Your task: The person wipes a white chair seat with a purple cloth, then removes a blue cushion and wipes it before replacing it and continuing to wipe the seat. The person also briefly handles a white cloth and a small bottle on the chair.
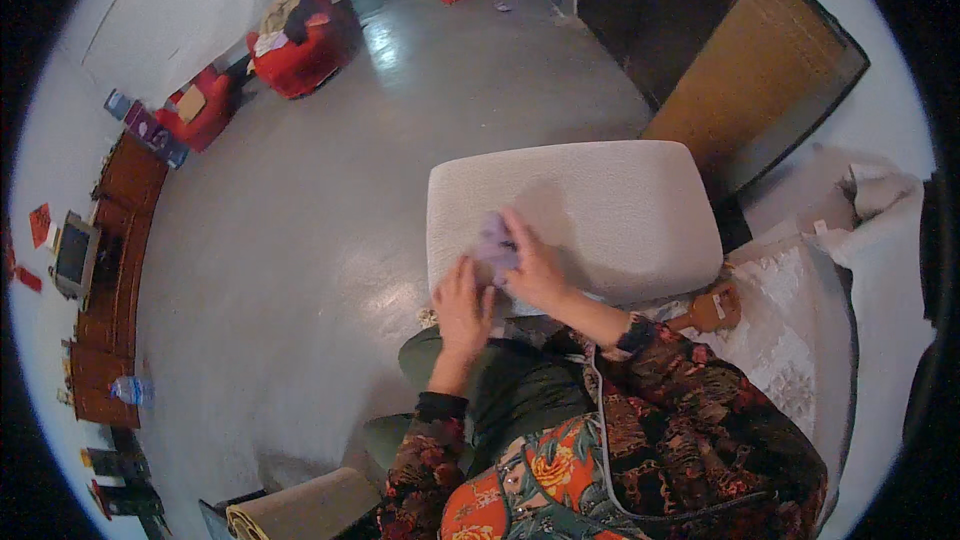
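Observation:
A small, crumpled purple cloth item [493,246] is between my two hands, over the near left part of a cream, fabric-covered ottoman [630,202]. My right hand [531,264] grips the cloth from the right, its fingers bent along the upper edge. At the cloth's lower left is my left hand [463,309], with fingertips close to the cloth; blur hides whether they pinch it. Both forearms come out of dark patterned sleeves.
To the right are a white covered seat [776,345] with a brown object [716,307] on it and a leaning brown panel [750,67]. Red chairs [300,60], a wooden cabinet [109,285] and a plastic bottle [133,391] stand left. A beige roll [307,506] lies lower left.

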### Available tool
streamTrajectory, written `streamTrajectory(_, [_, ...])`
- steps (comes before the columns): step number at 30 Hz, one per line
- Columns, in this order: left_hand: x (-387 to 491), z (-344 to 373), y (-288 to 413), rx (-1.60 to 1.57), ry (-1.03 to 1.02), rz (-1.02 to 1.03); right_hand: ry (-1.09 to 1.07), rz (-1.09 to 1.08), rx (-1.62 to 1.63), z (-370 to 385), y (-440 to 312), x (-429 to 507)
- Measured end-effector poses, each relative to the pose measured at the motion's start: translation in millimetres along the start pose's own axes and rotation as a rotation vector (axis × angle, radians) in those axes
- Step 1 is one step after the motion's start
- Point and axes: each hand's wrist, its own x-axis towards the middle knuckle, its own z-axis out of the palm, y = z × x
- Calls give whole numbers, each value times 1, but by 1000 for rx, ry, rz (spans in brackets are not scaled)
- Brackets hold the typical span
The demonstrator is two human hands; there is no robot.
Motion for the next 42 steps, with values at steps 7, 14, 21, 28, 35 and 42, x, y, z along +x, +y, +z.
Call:
streamTrajectory(7, [4, 21, -19, 147, -29, -28, -173, -134, -486, -6, 30, -10])
streamTrajectory(14, [-6, 17, -20, 153, 47, -11, 22, 298, -844, -194, 152, -40])
streamTrajectory(21, [-3, 21, -22, 146, 81, 16, 582, 97, -752, -289, 174, -78])
streamTrajectory(28, [-2, 22, -26, 180, 60, 45, -16, -363, -519, -46, 45, -6])
streamTrajectory(35, [-5, 24, -33, 148, 78, 70, -158, -355, -707, -11, 47, 3])
streamTrajectory(42, [-9, 19, -30, 123, 82, 56, 119, 192, -442, -237, 140, -17])
